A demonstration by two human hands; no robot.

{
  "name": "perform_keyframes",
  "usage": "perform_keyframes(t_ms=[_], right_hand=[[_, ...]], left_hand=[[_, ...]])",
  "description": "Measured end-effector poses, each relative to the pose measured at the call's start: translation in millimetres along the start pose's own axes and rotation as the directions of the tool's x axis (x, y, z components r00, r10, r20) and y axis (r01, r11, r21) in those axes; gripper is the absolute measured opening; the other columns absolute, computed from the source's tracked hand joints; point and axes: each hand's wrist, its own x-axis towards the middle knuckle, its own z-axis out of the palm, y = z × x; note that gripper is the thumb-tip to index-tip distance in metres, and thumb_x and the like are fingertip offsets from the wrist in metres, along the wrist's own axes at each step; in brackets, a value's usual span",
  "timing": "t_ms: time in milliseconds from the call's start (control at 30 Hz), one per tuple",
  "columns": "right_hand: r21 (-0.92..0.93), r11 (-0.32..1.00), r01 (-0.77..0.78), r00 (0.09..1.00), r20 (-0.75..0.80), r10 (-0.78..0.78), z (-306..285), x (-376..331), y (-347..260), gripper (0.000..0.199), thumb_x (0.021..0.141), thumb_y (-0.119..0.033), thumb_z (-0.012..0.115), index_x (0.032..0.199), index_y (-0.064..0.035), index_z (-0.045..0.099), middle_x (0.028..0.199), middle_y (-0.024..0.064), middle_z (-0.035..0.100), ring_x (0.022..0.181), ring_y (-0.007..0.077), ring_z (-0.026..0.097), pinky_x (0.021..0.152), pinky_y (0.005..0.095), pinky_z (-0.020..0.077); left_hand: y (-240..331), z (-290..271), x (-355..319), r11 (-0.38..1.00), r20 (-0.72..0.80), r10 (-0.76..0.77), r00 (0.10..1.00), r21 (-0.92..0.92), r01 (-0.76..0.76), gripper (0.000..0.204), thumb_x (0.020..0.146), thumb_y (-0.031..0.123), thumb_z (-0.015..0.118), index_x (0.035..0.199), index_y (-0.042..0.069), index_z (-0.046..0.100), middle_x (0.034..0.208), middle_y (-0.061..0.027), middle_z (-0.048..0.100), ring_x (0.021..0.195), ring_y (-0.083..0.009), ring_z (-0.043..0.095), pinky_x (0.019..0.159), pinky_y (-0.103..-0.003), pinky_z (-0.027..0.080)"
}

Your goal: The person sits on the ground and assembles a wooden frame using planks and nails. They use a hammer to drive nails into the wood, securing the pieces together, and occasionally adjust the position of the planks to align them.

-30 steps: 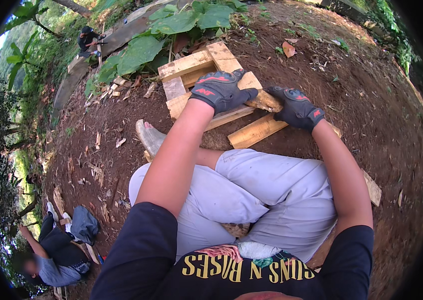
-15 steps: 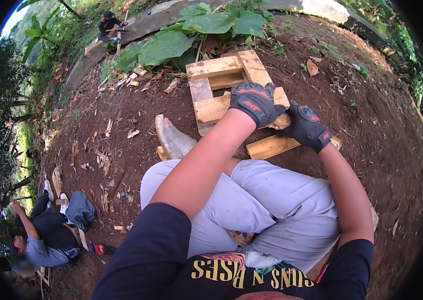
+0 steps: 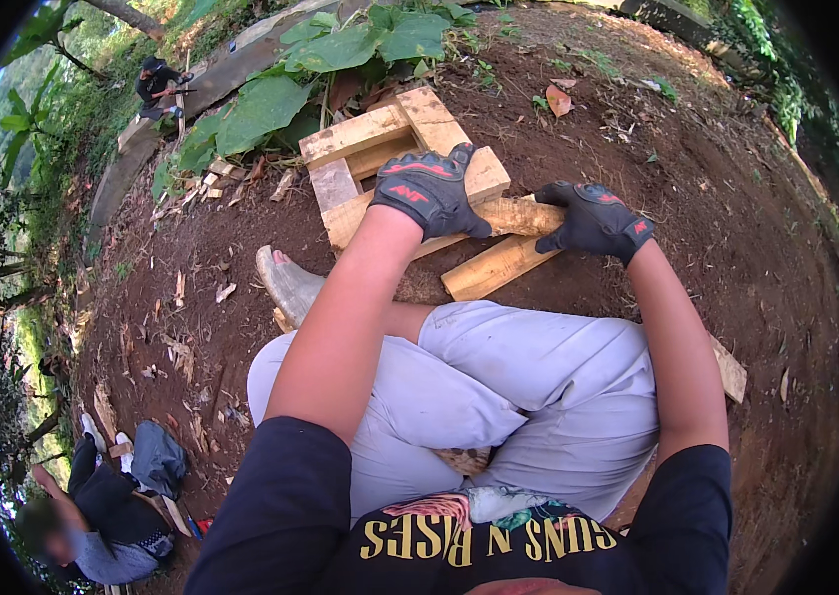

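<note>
Both my hands wear black gloves with red marks. My left hand (image 3: 429, 193) grips the near bar of a stacked wooden frame (image 3: 355, 136), fingers over the far side and thumb on the near side. My right hand (image 3: 600, 223) is closed around the right end of a rough, short wood piece (image 3: 516, 216). The piece's other end lies close by my left thumb, against the stack's near right corner. Below it, a longer split wood block (image 3: 492, 270) lies on the soil, partly hidden by my right hand.
My crossed legs (image 3: 548, 357) and a worn boot (image 3: 288, 286) are just below the stack. Broad-leaved plants (image 3: 261, 114) grow behind it. Wood chips (image 3: 181, 357) litter the brown soil at left. One person (image 3: 107, 511) sits lower left; another (image 3: 157, 87) works far off.
My right hand has shifted right relative to the stack, and more of the short wood piece shows between my hands. My left thumb has spread. The whole view has also shifted.
</note>
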Motion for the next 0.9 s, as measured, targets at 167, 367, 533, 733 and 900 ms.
perform_keyframes(t_ms=[167, 367, 533, 733, 900], right_hand=[[-0.081, 0.997, -0.001, 0.999, -0.053, -0.003, 11.4, -4.5, 12.4, 0.074, 0.08, -0.042, 0.09, 0.143, -0.0085, 0.067, 0.13, 0.0176, 0.075, 0.125, 0.0384, 0.069, 0.108, 0.0474, 0.0536], [-0.091, 0.996, 0.018, 0.996, -0.084, -0.026, 13.5, 4.8, 24.4, 0.071, 0.087, -0.05, 0.083, 0.144, -0.0117, 0.067, 0.129, 0.0186, 0.074, 0.124, 0.0384, 0.069, 0.108, 0.0499, 0.0534], [-0.065, 0.997, 0.05, 0.995, -0.079, -0.055, 6.1, 11.8, 26.8, 0.067, 0.087, -0.045, 0.086, 0.142, -0.0115, 0.068, 0.128, 0.0176, 0.076, 0.122, 0.0391, 0.07, 0.104, 0.0498, 0.0554], [-0.069, 0.997, 0.022, 0.995, -0.092, -0.029, 13.6, 16.3, 33.4, 0.072, 0.08, -0.048, 0.087, 0.14, -0.0127, 0.071, 0.123, 0.0158, 0.078, 0.112, 0.0347, 0.076, 0.095, 0.0472, 0.061], [-0.101, 0.995, 0.012, 0.994, -0.11, -0.023, 8.8, 16.6, 32.8, 0.079, 0.078, -0.055, 0.087, 0.143, -0.0132, 0.069, 0.126, 0.0156, 0.077, 0.114, 0.0347, 0.075, 0.097, 0.0476, 0.0602]], left_hand=[[0.5, 11.3, 2.3, 0.999, -0.054, 0.003, 0.999, 0.054, 0.0, 0.115, 0.073, 0.059, 0.091, 0.165, 0.013, 0.039, 0.139, -0.0242, 0.067, 0.13, -0.0399, 0.067, 0.108, -0.05, 0.056], [1.4, 3.9, 3.7, 0.997, -0.01, -0.019, 1.0, 0.071, 0.019, 0.115, 0.076, 0.057, 0.089, 0.169, 0.017, 0.034, 0.147, -0.0254, 0.062, 0.135, -0.0419, 0.064, 0.112, -0.05, 0.054], [9.2, -1.3, -1.1, 0.995, -0.019, -0.051, 0.999, 0.085, 0.052, 0.108, 0.081, 0.052, 0.088, 0.169, 0.021, 0.035, 0.15, -0.0226, 0.064, 0.134, -0.0391, 0.066, 0.113, -0.048, 0.054], [16.3, -5.9, 5.1, 0.987, 0.032, -0.068, 0.997, 0.147, 0.062, 0.107, 0.083, 0.057, 0.085, 0.17, 0.02, 0.036, 0.151, -0.0221, 0.064, 0.139, -0.0395, 0.062, 0.117, -0.047, 0.051], [19.5, -6.3, 3.3, 0.984, 0.017, -0.081, 0.997, 0.158, 0.078, 0.109, 0.081, 0.057, 0.087, 0.169, 0.018, 0.037, 0.151, -0.0224, 0.064, 0.139, -0.0394, 0.062, 0.117, -0.048, 0.051]])
